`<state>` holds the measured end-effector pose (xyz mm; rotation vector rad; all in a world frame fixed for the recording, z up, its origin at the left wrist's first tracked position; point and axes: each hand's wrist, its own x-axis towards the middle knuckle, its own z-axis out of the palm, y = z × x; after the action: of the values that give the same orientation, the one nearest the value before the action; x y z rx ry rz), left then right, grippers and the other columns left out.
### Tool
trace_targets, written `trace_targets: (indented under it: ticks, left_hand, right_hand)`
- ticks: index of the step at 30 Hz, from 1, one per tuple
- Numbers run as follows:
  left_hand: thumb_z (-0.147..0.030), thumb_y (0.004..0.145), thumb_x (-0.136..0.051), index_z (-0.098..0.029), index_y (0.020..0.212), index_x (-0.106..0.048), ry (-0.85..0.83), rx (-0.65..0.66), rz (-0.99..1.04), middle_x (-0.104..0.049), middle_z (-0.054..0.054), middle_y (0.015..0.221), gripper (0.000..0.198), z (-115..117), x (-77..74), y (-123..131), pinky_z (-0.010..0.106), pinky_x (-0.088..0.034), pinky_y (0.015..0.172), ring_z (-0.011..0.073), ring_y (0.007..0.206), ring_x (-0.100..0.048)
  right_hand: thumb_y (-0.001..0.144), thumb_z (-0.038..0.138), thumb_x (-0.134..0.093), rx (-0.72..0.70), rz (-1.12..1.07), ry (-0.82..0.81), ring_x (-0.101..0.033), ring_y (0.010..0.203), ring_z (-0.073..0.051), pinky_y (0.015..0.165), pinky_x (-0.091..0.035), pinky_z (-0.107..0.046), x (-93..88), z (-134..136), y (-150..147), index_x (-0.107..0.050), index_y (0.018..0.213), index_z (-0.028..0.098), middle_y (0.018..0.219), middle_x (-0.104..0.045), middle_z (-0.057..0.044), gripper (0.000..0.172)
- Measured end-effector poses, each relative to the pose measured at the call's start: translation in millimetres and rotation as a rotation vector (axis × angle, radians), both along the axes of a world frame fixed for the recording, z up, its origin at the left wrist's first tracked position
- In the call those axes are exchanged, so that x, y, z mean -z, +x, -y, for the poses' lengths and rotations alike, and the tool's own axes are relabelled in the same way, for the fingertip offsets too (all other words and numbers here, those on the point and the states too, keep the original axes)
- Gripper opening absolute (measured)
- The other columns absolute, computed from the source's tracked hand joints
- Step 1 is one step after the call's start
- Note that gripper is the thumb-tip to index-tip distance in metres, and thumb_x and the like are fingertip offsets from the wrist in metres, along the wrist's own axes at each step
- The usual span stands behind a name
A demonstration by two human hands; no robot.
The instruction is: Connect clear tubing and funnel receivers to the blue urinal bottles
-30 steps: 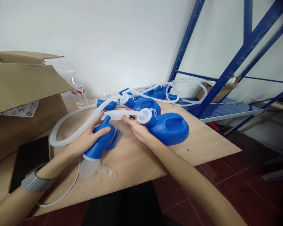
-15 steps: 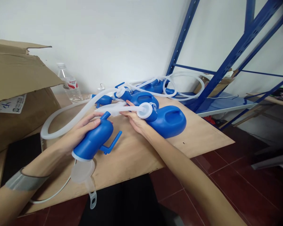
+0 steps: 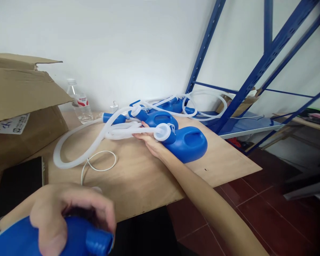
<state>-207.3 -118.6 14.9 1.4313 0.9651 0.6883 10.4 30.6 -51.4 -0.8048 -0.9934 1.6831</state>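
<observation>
Left hand: fingers wrapped around a blue spout piece, by the table's near edge, on the left.
Right hand: fingers gripping a white hose, close to the big blue bottle's mouth.
Big blue bottle: near the table's right edge.
Water bottle: at the far edge.

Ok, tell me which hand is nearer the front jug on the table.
Right. The right hand is just left of the white cap on that jug, at the hose. The left hand is farther off, lower left, holding another blue container.
</observation>
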Motion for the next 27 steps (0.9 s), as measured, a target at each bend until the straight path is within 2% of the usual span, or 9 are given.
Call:
trace_targets:
  ticks: [4,8,9,12,15,19,21,24,27]
  left_hand:
    - [-0.067,0.08,-0.069,-0.038,0.132,-0.072,-0.051,0.019,-0.041,-0.077,0.006,0.108,0.06,-7.2,1.6,1.7,0.044,-0.062,0.084,0.0349,0.113,-0.071]
    - [-0.063,0.076,-0.077,-0.041,0.115,-0.081,-0.268,0.211,-0.2,-0.078,0.002,0.117,0.045,-25.9,4.7,-8.8,0.041,-0.063,0.083,0.0332,0.108,-0.075]
    - [-0.064,0.075,-0.078,-0.043,0.114,-0.082,-0.273,0.209,-0.252,-0.077,0.002,0.121,0.044,-32.7,5.2,-10.5,0.04,-0.063,0.086,0.0334,0.111,-0.074]
    - [-0.063,0.072,-0.081,-0.042,0.115,-0.082,-0.128,0.157,-0.403,-0.076,0.003,0.127,0.048,-55.4,2.5,-7.0,0.04,-0.06,0.097,0.0346,0.121,-0.071]
    - [-0.063,0.069,-0.083,-0.039,0.115,-0.083,-0.02,0.157,-0.478,-0.076,0.005,0.125,0.052,-73.2,-10.4,6.9,0.044,-0.059,0.1,0.0363,0.121,-0.07]
    - [-0.061,0.065,-0.086,-0.035,0.111,-0.083,0.117,0.14,-0.469,-0.076,0.006,0.121,0.053,-79.7,-34.6,22.4,0.047,-0.059,0.1,0.0389,0.117,-0.07]
    - [-0.063,0.066,-0.084,-0.034,0.114,-0.083,0.136,0.086,-0.444,-0.075,0.007,0.122,0.056,-77.4,-40.3,22.8,0.047,-0.059,0.1,0.0401,0.118,-0.068]
    - [-0.072,0.067,-0.08,-0.033,0.121,-0.08,0.132,-0.092,-0.433,-0.072,0.009,0.131,0.067,-73.7,-36.3,15.4,0.049,-0.058,0.102,0.043,0.127,-0.063]
    - [-0.079,0.074,-0.072,-0.034,0.133,-0.075,0.173,-0.165,-0.431,-0.063,0.005,0.148,0.074,-74.5,-25.4,7.8,0.051,-0.049,0.115,0.0426,0.14,-0.053]
  right_hand:
    - [0.059,0.048,-0.091,-0.02,0.024,0.043,-0.045,0.151,-0.025,0.136,-0.027,-0.045,-0.9,2.8,-0.5,-0.048,0.155,0.031,0.162,-0.044,-0.002,0.107]
    - [0.062,0.054,-0.09,0.011,0.047,0.069,-0.04,0.155,-0.027,0.138,-0.023,-0.045,2.3,2.7,-0.7,-0.046,0.157,0.029,0.164,-0.041,-0.003,0.108]
    - [0.062,0.054,-0.091,0.018,0.051,0.071,-0.039,0.156,-0.027,0.138,-0.023,-0.044,3.3,2.2,-0.6,-0.046,0.158,0.029,0.165,-0.038,-0.004,0.109]
    - [0.061,0.053,-0.092,0.027,0.034,0.055,-0.039,0.156,-0.027,0.137,-0.026,-0.043,4.5,0.4,0.2,-0.042,0.16,0.028,0.168,-0.034,-0.004,0.114]
    - [0.06,0.049,-0.093,0.039,0.029,0.028,-0.037,0.157,-0.027,0.137,-0.028,-0.042,2.4,0.6,0.9,-0.041,0.161,0.028,0.165,-0.037,-0.005,0.115]
    - [0.062,0.049,-0.092,0.053,0.04,0.06,-0.041,0.155,-0.025,0.137,-0.027,-0.042,0.8,1.4,2.1,-0.047,0.157,0.031,0.159,-0.047,-0.003,0.107]
    - [0.064,0.051,-0.091,0.036,0.052,0.09,-0.046,0.151,-0.023,0.137,-0.029,-0.042,3.0,-0.8,4.7,-0.047,0.156,0.031,0.154,-0.052,-0.004,0.104]
    - [0.072,0.055,-0.087,-0.035,0.117,0.136,-0.05,0.148,-0.023,0.135,-0.032,-0.046,8.6,-7.6,12.0,-0.045,0.158,0.03,0.15,-0.057,-0.005,0.1]
    - [0.077,0.059,-0.083,-0.117,0.189,0.198,-0.053,0.146,-0.024,0.133,-0.036,-0.045,13.1,-13.9,19.6,-0.046,0.157,0.028,0.157,-0.051,-0.006,0.093]
